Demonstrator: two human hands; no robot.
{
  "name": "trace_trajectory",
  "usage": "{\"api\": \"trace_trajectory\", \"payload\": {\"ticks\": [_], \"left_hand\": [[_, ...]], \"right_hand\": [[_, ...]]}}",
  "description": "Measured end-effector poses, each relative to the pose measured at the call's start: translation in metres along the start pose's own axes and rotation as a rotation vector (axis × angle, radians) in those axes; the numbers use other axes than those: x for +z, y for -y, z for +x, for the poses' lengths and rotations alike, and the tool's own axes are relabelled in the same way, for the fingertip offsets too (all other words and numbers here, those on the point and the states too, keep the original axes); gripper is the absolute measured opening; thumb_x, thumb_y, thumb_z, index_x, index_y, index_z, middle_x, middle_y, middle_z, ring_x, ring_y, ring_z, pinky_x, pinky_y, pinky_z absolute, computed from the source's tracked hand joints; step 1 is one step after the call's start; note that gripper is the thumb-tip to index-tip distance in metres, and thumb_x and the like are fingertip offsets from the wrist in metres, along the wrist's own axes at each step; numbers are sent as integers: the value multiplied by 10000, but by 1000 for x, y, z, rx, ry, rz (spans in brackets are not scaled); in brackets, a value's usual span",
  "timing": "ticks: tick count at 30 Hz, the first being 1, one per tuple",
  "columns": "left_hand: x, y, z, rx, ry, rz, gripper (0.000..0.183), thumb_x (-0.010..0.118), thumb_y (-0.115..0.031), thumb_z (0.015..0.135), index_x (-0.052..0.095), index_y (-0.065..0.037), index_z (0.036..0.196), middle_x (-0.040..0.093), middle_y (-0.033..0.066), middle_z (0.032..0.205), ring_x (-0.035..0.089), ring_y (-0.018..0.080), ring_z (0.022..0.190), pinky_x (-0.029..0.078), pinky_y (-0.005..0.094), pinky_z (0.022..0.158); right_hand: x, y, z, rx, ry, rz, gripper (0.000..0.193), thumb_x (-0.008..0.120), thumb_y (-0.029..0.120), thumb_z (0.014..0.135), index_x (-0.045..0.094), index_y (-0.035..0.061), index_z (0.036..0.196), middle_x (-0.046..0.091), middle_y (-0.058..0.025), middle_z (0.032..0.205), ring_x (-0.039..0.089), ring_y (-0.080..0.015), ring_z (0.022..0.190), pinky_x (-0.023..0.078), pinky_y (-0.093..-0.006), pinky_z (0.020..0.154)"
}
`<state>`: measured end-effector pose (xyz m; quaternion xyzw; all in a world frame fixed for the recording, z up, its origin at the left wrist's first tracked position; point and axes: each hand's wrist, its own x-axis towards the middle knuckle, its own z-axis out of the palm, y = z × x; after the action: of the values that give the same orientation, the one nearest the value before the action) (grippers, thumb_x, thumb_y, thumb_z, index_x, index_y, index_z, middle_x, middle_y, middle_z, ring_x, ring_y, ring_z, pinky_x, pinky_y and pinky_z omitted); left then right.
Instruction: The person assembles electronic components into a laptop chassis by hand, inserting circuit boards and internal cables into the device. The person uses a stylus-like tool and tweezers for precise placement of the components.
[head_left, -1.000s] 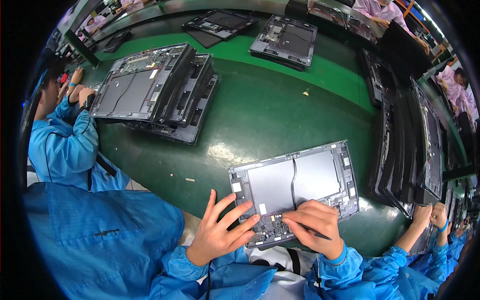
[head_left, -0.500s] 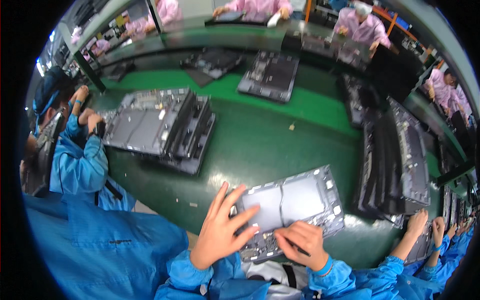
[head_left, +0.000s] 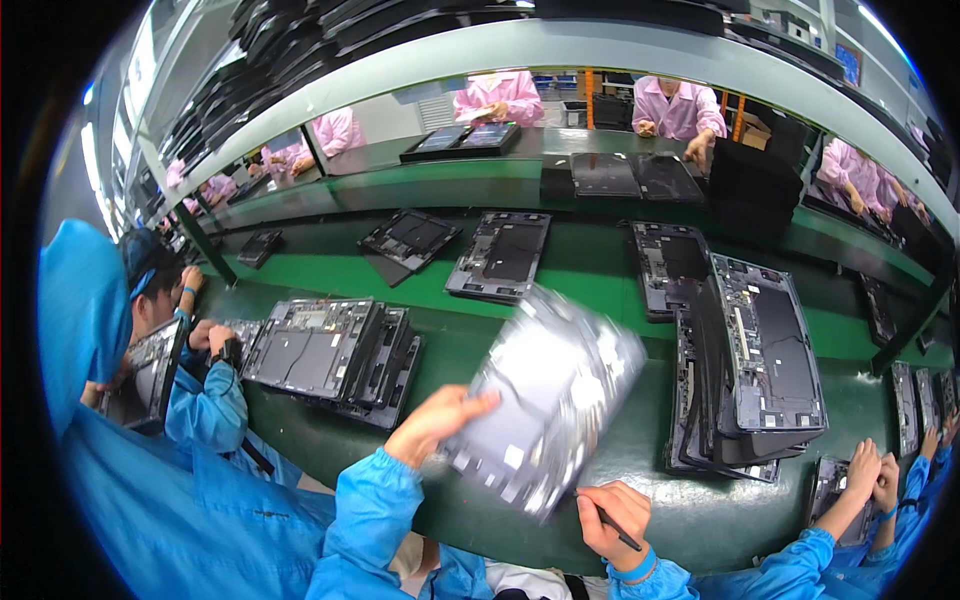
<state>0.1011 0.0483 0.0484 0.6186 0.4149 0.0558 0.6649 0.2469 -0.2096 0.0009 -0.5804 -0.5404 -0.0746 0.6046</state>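
Observation:
My left hand [head_left: 437, 421] grips an opened tablet [head_left: 532, 402] by its left edge, the thumb on top and the other fingers hidden beneath. The tablet is tilted above the green bench and smeared by motion; its silver battery area, a dark cable and small boards along the right side show. My right hand [head_left: 612, 518] is closed round a thin black pen-like tool [head_left: 622, 532], close to the tablet's lower right corner. Whether this hand touches the tablet I cannot tell.
Stacked opened tablets stand at left [head_left: 312, 345] and right [head_left: 765, 345]. Another opened tablet [head_left: 500, 255] lies on the bench's green strip [head_left: 590, 265]. Co-workers in blue sit on both sides, their hands [head_left: 865, 470] near the right stack. A shelf beam [head_left: 480, 65] crosses above.
The tablet has been lifted off the bench and turned, now in my left hand's grip. My right hand has come away from its boards, still with the tool. The view has tilted up.

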Motion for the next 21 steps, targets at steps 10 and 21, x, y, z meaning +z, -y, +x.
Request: {"api": "trace_trajectory", "payload": {"ticks": [10, 21], "left_hand": [[67, -13, 275, 335, -433, -374, 466, 645, -367, 985, 621, 10, 1258, 695, 137, 1052, 666, 238, 951, 571, 450, 743], [-189, -180, 262, 47, -859, 838, 555, 607, -460, 956, 714, 14, 1224, 707, 246, 1243, 712, 343, 1126, 557, 527, 984]], "right_hand": [[4, 24, 9, 90, 173, 3, 148, 748, -128, 818, 701, -42, 928, 685, -176, 790, 631, -332, 626, 495, -388, 575], [-14, 1, 19, 85, 490, -80, 158, 693, -18, 901, 683, -17, 1058, 668, -144, 828, 609, -298, 626, 495, -404, 547]]}}
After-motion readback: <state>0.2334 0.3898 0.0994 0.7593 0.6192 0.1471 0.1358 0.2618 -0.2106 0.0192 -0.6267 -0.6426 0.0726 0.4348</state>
